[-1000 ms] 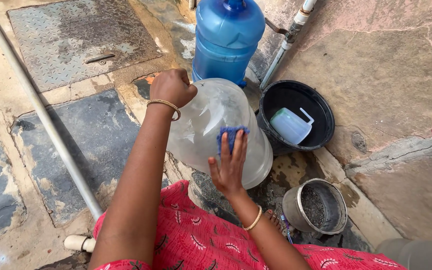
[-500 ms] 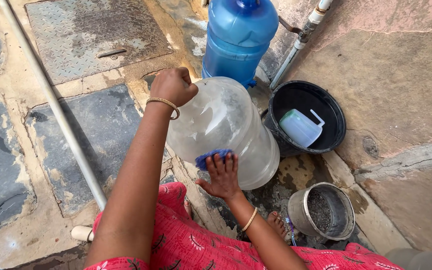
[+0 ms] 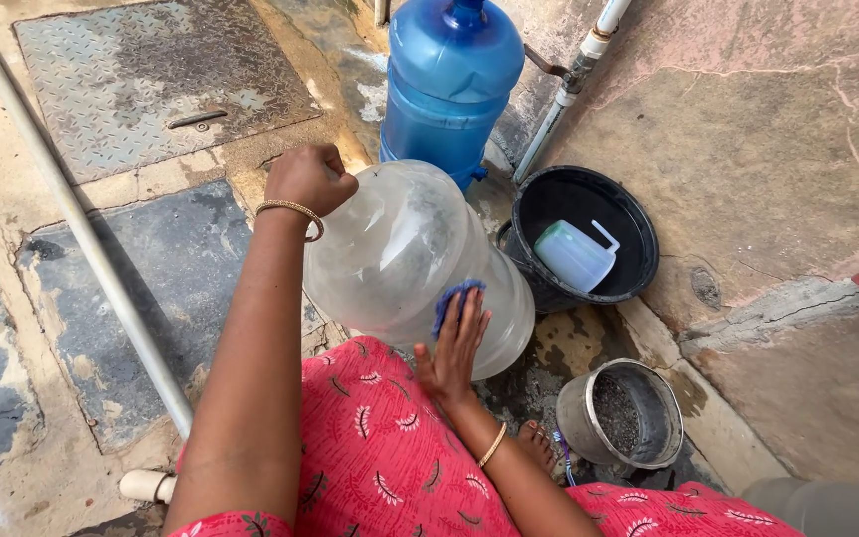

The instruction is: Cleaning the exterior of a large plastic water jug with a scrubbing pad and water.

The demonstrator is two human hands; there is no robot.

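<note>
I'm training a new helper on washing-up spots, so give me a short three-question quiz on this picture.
1. True or false: the left hand grips the clear jug at its top end.
2. What does the right hand press on the jug? A) blue scrub pad B) brush C) soap bar
3. What lies in the black tub?

Key: 1 true. 2 A. 3 a pale plastic mug.

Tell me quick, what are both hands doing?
Left hand: closed, gripping the top end of the clear jug.
Right hand: open, fingers flat, pressing a blue scrubber against the jug.
</note>
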